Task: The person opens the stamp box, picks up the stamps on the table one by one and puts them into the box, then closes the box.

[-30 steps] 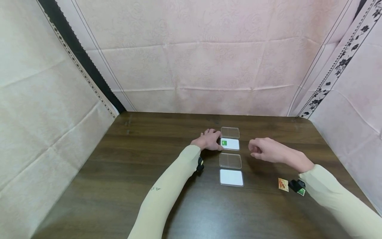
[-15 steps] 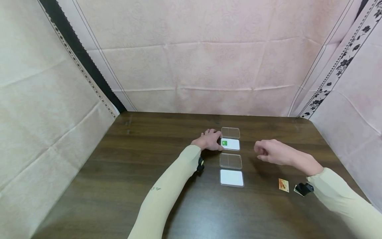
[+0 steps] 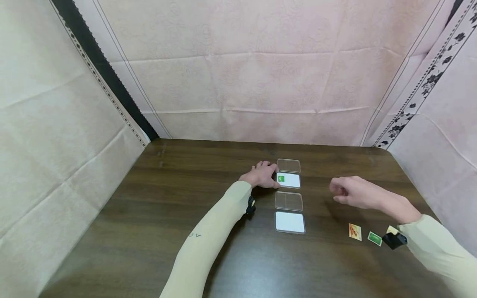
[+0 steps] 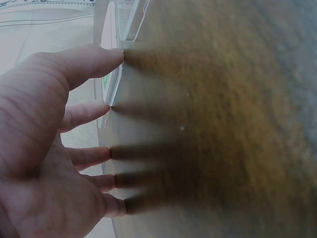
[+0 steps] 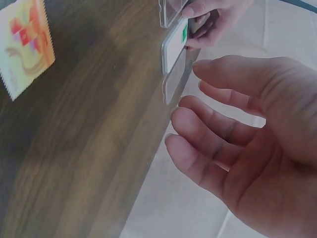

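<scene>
Stamp point(image 3: 281, 179): green; lay flat on the left part of the upper white base point(image 3: 292, 182), right of centre in the head frame. The off-centre position left white surface to its right.
Left hand point(image 3: 262, 174): rested at the left side of that base, fingers spread and nearly straight, curled round nothing. In the left wrist view, thumb and forefinger met two corners of the base; the span probably served to keep so light a piece from sliding.
Right hand point(image 3: 355, 191): hung above the table point(image 3: 167, 186), right of the bases; fingers loosely bent, thumb apart, nothing visibly held. This position probably kept bases and loose stamps both within reach.
Lids: the upper clear lid point(image 3: 288, 166) and lower clear lid point(image 3: 288, 201) each lay just above their own base in the frame, presumably to keep each pair together. Whether they were hinged could not be told.
Lower white base point(image 3: 290, 222): lay at the foot of the column, white side up.
Loose row, lower right: orange stamp point(image 3: 355, 231) and second green stamp point(image 3: 374, 238), set apart, likely to leave their edges free for fingertips. A pale piece point(image 3: 392, 229) was partly hidden by the right wrist camera point(image 3: 395, 241).
</scene>
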A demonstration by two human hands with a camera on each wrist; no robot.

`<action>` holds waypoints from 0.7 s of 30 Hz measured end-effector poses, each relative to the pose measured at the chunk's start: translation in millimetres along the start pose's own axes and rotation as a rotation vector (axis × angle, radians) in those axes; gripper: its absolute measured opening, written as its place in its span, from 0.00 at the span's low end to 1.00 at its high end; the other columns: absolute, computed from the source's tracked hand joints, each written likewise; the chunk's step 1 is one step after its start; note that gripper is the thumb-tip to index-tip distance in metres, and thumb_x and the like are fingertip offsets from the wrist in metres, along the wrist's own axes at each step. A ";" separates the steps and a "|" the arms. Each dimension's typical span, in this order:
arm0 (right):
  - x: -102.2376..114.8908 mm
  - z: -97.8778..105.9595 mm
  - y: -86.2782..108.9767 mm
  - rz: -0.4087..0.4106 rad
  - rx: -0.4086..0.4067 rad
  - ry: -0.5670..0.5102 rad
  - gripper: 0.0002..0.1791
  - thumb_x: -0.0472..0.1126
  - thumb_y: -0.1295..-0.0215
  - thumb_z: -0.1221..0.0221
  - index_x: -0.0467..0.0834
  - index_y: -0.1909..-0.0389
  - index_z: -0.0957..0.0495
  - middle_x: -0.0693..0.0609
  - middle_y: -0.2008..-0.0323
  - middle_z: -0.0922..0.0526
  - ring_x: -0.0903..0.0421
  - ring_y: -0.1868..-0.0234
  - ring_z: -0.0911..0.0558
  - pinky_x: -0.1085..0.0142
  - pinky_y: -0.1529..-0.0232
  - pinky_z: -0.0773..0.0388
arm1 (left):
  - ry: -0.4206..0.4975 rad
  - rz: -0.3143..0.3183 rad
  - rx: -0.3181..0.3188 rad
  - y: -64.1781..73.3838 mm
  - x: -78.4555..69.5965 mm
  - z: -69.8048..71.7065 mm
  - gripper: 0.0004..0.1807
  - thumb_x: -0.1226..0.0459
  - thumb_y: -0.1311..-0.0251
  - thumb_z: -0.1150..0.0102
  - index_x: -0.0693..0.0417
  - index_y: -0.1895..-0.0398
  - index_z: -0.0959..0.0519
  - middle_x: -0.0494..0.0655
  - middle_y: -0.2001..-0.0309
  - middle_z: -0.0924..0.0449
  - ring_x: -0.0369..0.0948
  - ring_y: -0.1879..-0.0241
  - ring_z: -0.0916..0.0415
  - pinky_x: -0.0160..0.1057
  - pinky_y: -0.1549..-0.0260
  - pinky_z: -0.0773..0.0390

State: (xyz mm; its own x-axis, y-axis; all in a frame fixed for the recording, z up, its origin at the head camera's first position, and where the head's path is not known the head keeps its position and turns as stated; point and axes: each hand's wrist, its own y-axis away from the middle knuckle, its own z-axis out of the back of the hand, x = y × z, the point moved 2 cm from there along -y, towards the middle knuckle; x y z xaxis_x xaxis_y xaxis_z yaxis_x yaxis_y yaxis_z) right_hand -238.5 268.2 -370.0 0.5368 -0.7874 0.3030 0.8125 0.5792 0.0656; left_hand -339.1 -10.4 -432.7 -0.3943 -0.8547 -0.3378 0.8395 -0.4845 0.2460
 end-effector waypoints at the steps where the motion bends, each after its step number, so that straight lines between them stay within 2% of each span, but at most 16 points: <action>1: -1.0 1.2 1.5 0.001 -0.001 0.000 0.08 0.36 0.40 0.35 0.46 0.63 0.23 0.60 0.73 0.24 0.65 0.72 0.28 0.69 0.72 0.29 | 0.001 0.001 0.000 0.0 0.1 -0.1 0.31 0.45 0.38 0.40 0.43 0.34 0.34 0.51 0.26 0.44 0.53 0.25 0.51 0.60 0.28 0.50; 8: -7.8 7.7 12.1 -0.016 0.004 -0.006 0.08 0.36 0.41 0.34 0.47 0.63 0.23 0.60 0.75 0.26 0.67 0.74 0.30 0.70 0.73 0.30 | 0.010 0.009 0.006 0.6 -0.1 0.3 0.31 0.45 0.38 0.40 0.42 0.34 0.34 0.51 0.26 0.45 0.53 0.24 0.52 0.59 0.27 0.51; 21: -23.1 3.4 23.9 -0.044 0.058 -0.045 0.08 0.37 0.41 0.35 0.44 0.62 0.23 0.61 0.77 0.27 0.68 0.76 0.31 0.71 0.74 0.31 | 0.012 0.012 0.001 2.8 -0.4 1.2 0.32 0.45 0.38 0.40 0.42 0.34 0.34 0.51 0.26 0.45 0.53 0.24 0.53 0.59 0.27 0.51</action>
State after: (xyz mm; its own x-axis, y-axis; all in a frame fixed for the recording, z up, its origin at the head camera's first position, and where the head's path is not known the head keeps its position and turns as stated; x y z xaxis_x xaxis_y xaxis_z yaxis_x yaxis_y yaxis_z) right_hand -232.2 301.0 -372.2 0.4894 -0.8027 0.3408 0.8198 0.5568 0.1342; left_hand -337.0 -11.6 -430.8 -0.3798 -0.8578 -0.3462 0.8438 -0.4747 0.2505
